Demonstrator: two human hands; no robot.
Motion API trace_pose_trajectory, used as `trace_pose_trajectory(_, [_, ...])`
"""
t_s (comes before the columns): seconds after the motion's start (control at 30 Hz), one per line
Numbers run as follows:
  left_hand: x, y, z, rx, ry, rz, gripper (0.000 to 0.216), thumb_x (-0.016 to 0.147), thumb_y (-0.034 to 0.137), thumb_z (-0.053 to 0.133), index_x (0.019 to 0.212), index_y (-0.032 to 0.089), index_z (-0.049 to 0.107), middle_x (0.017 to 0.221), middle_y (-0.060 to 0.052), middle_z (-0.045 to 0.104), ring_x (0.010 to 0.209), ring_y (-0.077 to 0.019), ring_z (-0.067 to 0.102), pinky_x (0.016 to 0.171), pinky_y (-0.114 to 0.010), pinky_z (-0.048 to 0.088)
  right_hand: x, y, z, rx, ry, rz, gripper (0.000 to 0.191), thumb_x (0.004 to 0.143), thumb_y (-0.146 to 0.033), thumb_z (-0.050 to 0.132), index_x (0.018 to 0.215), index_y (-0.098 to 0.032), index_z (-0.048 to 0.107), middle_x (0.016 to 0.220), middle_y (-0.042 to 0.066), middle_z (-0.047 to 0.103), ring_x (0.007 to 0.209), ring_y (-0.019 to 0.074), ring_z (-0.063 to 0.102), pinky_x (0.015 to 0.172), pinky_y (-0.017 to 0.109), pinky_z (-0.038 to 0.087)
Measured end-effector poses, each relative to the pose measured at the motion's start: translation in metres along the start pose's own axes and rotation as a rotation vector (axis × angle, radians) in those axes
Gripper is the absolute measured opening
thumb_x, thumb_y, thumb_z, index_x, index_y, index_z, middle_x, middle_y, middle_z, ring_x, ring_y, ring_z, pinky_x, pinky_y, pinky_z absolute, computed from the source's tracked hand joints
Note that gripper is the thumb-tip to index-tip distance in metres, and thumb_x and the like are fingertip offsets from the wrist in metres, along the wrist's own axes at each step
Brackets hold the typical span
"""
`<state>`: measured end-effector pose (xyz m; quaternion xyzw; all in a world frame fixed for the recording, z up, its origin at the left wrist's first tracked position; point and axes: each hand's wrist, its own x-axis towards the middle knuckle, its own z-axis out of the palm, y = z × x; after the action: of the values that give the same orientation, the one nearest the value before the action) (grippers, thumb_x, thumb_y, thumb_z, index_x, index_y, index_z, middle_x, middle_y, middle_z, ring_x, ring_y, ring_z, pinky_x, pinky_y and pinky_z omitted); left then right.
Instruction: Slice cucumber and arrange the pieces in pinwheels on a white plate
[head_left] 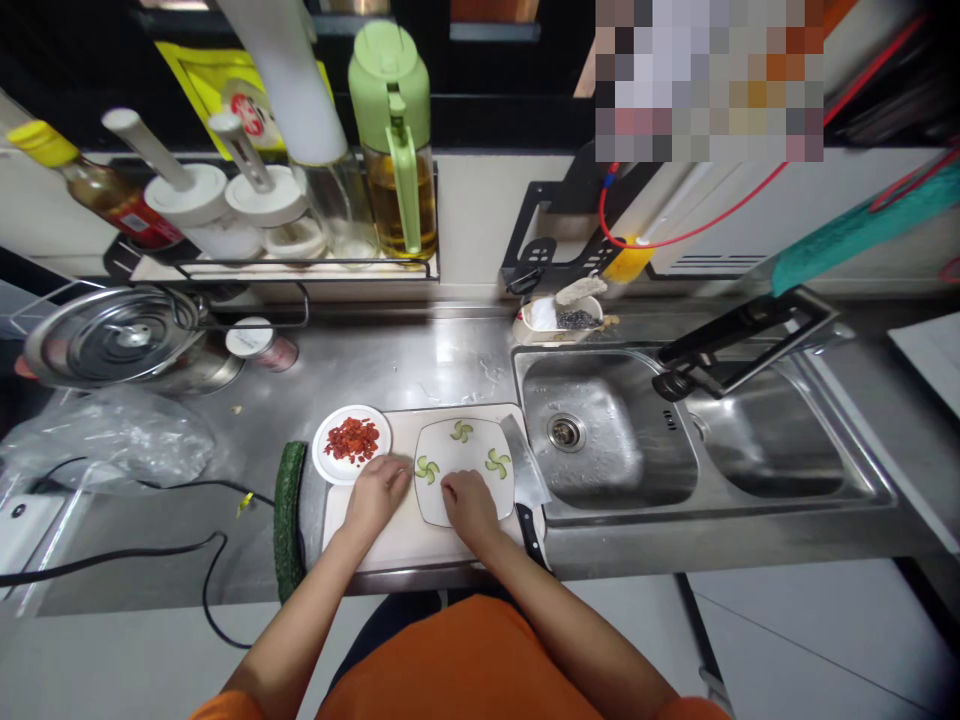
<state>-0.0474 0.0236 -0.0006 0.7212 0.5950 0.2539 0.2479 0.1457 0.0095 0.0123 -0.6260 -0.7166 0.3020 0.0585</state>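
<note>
A white squarish plate (457, 510) lies on the pale cutting board (405, 425), bearing three small pinwheels of green cucumber slices (497, 463). Over the plate's lower middle, my right hand (471, 508) is closed, its fingers curled under; what they hold, if anything, is hidden. Between this plate and a round white dish (321, 462) of chopped red pieces (351, 440) is my left hand (377, 492), its fingers drawn together and any contents too small to make out. A knife (527, 470) with a black handle rests at the board's right edge. Left of the board lies a whole cucumber (289, 520).
A double sink (615, 430) is set into the counter on the right. Left stand a lidded steel pot (127, 340), a plastic bag (112, 440) and a black cable (150, 548). Behind, a rack carries an oil bottle (397, 190) and seasoning jars (274, 215).
</note>
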Motion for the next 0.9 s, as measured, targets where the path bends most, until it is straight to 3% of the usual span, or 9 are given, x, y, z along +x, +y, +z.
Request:
trace_pose_trajectory(0.2, [-0.002,-0.028,-0.029,0.214,0.231,-0.194,0.020,0.083,0.030,0.051,0.087,0.021,0.068,0.086,-0.006,0.069,0.080,-0.0204,0.063,0.078,-0.032,0.049,-0.013,0.005,-0.001,-0.024,-0.004,-0.046,0.017,0.089,-0.017,0.048,0.084,-0.020,0.064,0.081,0.003,0.062,0.083,0.0176,0.048,0.073,0.027,0.031])
trace_pose_trajectory(0.53, [0.007,-0.054,-0.031,0.323,0.195,-0.237,0.028,0.081,0.029,0.046,0.091,0.017,0.069,0.089,-0.011,0.070,0.086,-0.0240,0.063,0.082,-0.035,0.048,-0.019,0.007,-0.003,-0.037,0.005,-0.076,0.015,0.088,-0.017,0.050,0.082,-0.020,0.064,0.081,0.003,0.062,0.083,0.0176,0.048,0.073,0.026,0.031])
trace_pose_trajectory(0.9, [0.002,-0.038,-0.040,0.234,0.243,-0.282,0.019,0.078,0.029,0.051,0.081,0.020,0.068,0.080,-0.005,0.069,0.072,-0.0187,0.062,0.073,-0.030,0.048,-0.019,0.011,-0.006,-0.041,0.011,-0.062,0.016,0.087,-0.018,0.050,0.082,-0.021,0.066,0.079,0.003,0.063,0.082,0.0179,0.049,0.073,0.027,0.031])
